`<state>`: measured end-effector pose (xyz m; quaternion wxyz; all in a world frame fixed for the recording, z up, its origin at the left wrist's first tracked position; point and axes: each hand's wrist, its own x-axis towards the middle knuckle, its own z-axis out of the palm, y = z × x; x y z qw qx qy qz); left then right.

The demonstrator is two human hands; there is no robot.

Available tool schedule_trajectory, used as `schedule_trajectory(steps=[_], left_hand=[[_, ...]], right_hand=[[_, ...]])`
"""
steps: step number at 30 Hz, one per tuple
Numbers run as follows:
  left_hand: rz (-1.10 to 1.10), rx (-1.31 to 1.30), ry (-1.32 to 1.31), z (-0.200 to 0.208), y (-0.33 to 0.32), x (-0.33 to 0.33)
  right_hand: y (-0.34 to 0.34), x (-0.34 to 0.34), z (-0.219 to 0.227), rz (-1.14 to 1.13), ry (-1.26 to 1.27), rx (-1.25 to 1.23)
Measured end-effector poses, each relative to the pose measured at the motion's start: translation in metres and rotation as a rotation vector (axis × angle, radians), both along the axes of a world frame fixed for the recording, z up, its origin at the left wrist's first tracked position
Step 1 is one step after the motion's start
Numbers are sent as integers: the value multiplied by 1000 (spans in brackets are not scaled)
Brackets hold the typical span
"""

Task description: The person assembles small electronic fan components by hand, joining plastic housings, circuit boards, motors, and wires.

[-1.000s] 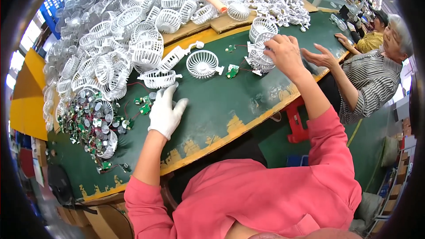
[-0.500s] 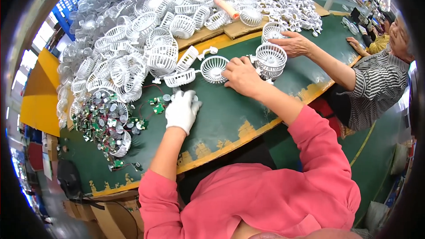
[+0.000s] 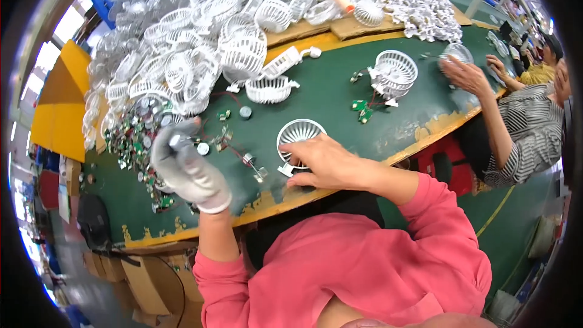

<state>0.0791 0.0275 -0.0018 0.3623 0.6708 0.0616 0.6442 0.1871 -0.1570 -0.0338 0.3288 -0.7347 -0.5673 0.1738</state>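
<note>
On the green bench (image 3: 340,94), the gloved left hand (image 3: 188,170) is closed around a small motor (image 3: 180,141) beside the wired parts heap (image 3: 130,146). Right of it, the bare right hand (image 3: 325,161) lies half-open, fingers on a round white fan grille (image 3: 297,133).

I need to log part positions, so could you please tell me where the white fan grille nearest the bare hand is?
In the head view, the white fan grille lies on the green table near its front edge, under the right hand's fingertips.

Bare green table (image 3: 340,100) between white grille heap (image 3: 200,54), wired shell (image 3: 395,71)
</note>
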Motion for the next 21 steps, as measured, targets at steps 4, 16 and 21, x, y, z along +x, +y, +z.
schedule_trajectory(steps=[4, 16, 21], left_hand=[[113, 145, 667, -26, 9, -14], [-93, 180, -37, 16, 7, -11], [-333, 97, 8, 20, 0, 3]], right_hand=[[-12, 0, -1, 62, -386, 159], [-22, -19, -21, 38, -545, 246], [-22, -27, -25, 42, -519, 243]])
